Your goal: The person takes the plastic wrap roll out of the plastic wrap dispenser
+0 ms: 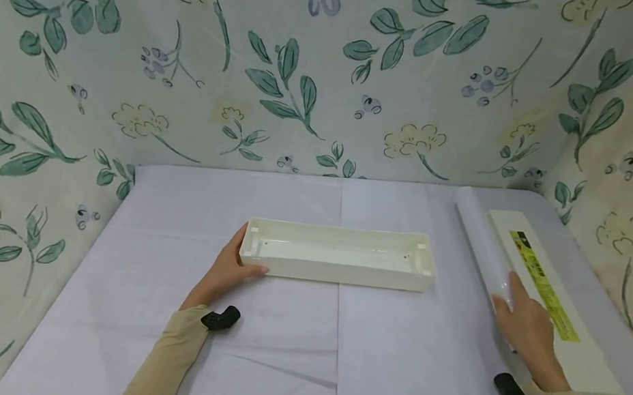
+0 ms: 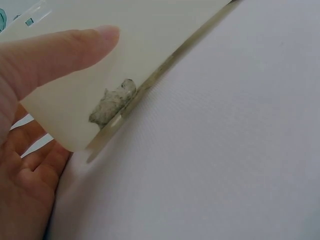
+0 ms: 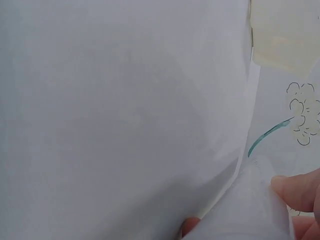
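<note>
An off-white long plastic box (image 1: 335,274) stands open side up in the middle of the table. Its left end is in my left hand (image 1: 225,271): the thumb lies along the near wall, the other fingers around the far side. In the left wrist view a greyish stain (image 2: 112,105) marks the box wall (image 2: 150,30) near its bottom edge. At the right, my right hand (image 1: 530,331) grips a long roll of whitish clear plastic film (image 1: 480,234). The right wrist view shows thumb and fingertips on either side of the roll (image 3: 245,212).
Right of the roll lies a long white plastic lid-like piece (image 1: 590,372) with a yellow-green label (image 1: 547,289). A white cloth (image 1: 262,382) with a seam and creases covers the table. Floral fabric (image 1: 304,78) hangs behind and at both sides.
</note>
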`<state>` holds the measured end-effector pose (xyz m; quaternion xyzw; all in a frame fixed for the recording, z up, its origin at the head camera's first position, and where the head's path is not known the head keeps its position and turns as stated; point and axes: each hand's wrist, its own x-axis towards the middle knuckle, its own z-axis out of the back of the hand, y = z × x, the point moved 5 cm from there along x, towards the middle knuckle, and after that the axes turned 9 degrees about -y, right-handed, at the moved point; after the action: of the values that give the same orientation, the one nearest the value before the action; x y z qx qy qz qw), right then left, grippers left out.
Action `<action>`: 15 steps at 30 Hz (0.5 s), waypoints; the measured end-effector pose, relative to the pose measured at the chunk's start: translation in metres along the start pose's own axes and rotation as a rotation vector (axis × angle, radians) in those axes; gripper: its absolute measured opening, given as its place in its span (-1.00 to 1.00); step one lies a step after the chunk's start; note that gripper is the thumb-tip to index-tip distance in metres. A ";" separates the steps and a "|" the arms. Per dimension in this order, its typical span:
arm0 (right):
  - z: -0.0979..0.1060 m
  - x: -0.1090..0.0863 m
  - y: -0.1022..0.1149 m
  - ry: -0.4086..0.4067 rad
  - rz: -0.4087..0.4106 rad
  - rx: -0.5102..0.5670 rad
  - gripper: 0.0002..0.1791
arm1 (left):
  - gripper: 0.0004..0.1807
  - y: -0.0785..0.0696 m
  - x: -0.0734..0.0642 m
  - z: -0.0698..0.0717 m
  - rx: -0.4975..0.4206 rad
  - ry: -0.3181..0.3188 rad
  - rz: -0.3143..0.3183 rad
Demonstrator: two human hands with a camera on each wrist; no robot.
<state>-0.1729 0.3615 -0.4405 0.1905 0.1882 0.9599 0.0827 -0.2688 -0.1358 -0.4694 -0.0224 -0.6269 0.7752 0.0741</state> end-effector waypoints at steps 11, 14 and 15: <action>0.001 0.001 0.001 0.038 -0.012 -0.027 -0.34 | 0.18 0.023 0.010 0.002 0.029 -0.012 -0.028; 0.001 0.001 0.001 0.050 -0.006 -0.041 -0.34 | 0.18 0.023 0.010 0.001 0.049 -0.017 -0.048; 0.001 0.001 0.001 0.049 -0.004 -0.041 -0.34 | 0.18 0.023 0.010 0.001 0.050 -0.018 -0.053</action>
<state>-0.1738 0.3610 -0.4391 0.1649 0.1710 0.9678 0.0837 -0.2809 -0.1404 -0.4913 0.0029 -0.6083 0.7887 0.0895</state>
